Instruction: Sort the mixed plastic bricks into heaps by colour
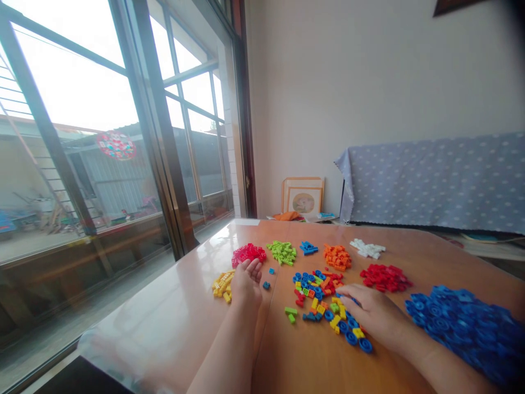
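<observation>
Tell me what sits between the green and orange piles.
In the head view, a small blue pile sits between the green pile and orange pile.

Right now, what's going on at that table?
A person is handling small plastic bricks bare-handed. The right hand is at the right edge of the mixed pile; whether it grips a piece is unclear. The left hand is loosely open beside the yellow pile. Other single-colour piles lie around, including a large blue pile at far right.
</observation>
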{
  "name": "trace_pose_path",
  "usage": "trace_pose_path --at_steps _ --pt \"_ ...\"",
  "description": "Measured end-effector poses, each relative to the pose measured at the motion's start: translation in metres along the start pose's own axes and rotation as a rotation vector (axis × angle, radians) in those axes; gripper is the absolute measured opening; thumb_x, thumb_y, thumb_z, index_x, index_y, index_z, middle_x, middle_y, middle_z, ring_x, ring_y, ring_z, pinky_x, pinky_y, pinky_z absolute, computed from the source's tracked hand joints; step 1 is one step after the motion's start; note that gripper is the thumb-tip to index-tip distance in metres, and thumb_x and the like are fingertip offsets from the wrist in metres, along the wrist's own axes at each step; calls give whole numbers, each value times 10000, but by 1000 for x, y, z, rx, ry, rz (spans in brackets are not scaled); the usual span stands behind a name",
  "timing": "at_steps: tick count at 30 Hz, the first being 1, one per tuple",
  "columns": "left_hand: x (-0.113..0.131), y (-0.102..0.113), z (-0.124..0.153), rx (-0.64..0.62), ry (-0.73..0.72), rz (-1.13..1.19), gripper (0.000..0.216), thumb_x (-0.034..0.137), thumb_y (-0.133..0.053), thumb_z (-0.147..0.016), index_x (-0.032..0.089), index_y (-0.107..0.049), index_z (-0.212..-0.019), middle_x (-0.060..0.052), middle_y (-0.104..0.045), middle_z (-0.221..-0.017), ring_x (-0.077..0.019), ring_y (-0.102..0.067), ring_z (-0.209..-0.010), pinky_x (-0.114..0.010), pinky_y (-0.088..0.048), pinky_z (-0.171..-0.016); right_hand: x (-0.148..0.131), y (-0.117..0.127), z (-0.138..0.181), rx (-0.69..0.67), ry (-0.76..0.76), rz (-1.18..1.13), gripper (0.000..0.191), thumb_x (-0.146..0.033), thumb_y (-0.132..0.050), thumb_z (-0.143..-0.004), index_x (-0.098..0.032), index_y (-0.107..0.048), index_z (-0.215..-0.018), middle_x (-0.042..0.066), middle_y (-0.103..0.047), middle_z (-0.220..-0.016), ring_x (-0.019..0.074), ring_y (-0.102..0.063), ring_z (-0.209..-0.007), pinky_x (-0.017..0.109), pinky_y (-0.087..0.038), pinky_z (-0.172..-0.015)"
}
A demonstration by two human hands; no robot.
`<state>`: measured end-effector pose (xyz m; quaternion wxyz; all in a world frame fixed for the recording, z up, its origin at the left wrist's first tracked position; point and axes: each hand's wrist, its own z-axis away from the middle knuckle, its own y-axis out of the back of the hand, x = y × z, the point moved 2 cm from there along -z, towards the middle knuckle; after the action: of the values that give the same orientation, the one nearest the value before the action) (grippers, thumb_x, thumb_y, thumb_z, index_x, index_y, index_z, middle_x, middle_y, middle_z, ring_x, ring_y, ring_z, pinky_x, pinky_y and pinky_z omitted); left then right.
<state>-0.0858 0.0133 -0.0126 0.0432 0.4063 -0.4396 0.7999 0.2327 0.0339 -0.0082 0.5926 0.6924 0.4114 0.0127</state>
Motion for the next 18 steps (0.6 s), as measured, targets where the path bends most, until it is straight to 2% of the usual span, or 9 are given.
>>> trace_pose_path --at_steps 6,13,18 --pt "-13 -8 13 -138 -128 -346 293 285 -616 -770 170 -627 -1038 -93 -733 -914 -135 -660 -682 -238 -423 -618 6 6 -1 33 -21 20 378 -376 -441 -885 -249 -726 -1098 67 -715 -1159 246 -655 -1058 362 -481 -950" --pt "-24 -17 34 -346 -196 -623 215 181 -661 -696 158 -667 -909 -64 -708 -787 -143 -616 -654 -240 -409 -623 9 10 -1 43 -63 44 365 -329 -429 -884 -248 -721 -1087 61 -721 -1086 228 -659 -988 335 -488 -877" --pt "-37 -21 41 -485 -206 -788 130 98 -681 -670 172 -673 -777 -22 -653 -691 -135 -562 -620 -218 -384 -593 4 8 0 -6 -19 93 341 -279 -425 -900 -260 -735 -1040 56 -714 -1027 210 -646 -961 323 -482 -887"
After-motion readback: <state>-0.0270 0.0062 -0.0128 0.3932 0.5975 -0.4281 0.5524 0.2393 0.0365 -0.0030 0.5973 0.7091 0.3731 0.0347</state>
